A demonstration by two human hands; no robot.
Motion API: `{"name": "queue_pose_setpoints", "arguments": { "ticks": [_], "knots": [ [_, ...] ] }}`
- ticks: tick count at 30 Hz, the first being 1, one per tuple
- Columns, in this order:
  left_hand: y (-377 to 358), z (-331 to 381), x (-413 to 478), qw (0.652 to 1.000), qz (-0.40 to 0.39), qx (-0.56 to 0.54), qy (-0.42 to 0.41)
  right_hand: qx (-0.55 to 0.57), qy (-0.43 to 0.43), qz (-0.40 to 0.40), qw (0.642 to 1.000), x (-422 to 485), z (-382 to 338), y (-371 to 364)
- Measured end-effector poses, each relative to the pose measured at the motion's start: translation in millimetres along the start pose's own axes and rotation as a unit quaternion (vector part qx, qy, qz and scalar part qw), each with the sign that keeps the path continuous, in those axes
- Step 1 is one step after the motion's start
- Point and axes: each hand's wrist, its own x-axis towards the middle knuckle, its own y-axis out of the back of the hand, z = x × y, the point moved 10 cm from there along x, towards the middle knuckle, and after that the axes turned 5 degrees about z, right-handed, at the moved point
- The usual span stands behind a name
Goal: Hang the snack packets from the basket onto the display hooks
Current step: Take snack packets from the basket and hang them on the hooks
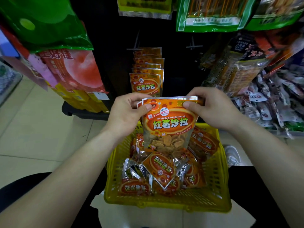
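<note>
I hold one orange snack packet upright above the yellow basket. My left hand pinches its top left corner and my right hand pinches its top right corner. Several more orange packets lie jumbled in the basket below. Straight ahead, several identical packets hang in a row on a display hook. A bare hook sticks out to the right of that row.
Green and pink bags hang at the left, above yellow boxes. Green packets hang top right and dark snack packets crowd the right side. A white shoe shows beside the basket on the tiled floor.
</note>
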Motion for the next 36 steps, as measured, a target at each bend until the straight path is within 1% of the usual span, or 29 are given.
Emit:
{"name": "queue_pose_setpoints", "arguments": {
  "ticks": [5, 8, 12, 18, 26, 36],
  "knots": [
    [2.5, -0.2, 2.1, 1.000, -0.002, -0.001, -0.003, -0.011, -0.007, 0.036, 0.999, 0.1, 2.0, 3.6],
    [9.5, -0.6, 2.2, 0.999, 0.037, 0.000, -0.004, -0.002, -0.005, 0.044, 0.999, 0.9, 0.0, 4.1],
    [17.3, 1.0, 4.0, 0.995, 0.075, 0.055, -0.020, 0.003, -0.003, 0.051, 0.999, 0.2, -2.3, 1.8],
    [14.2, 4.4, 5.3, 0.997, 0.051, 0.055, -0.022, -0.012, -0.010, 0.079, 0.997, -0.6, 0.2, 11.4],
    [12.1, 2.2, 4.4, 0.997, 0.031, 0.072, -0.022, -0.016, -0.014, 0.079, 0.997, -1.1, 0.5, 12.6],
    [9.6, 4.3, 4.5, 0.998, 0.023, 0.056, -0.023, -0.008, -0.030, 0.074, 0.997, -2.0, 1.7, 11.5]
  ]
}}
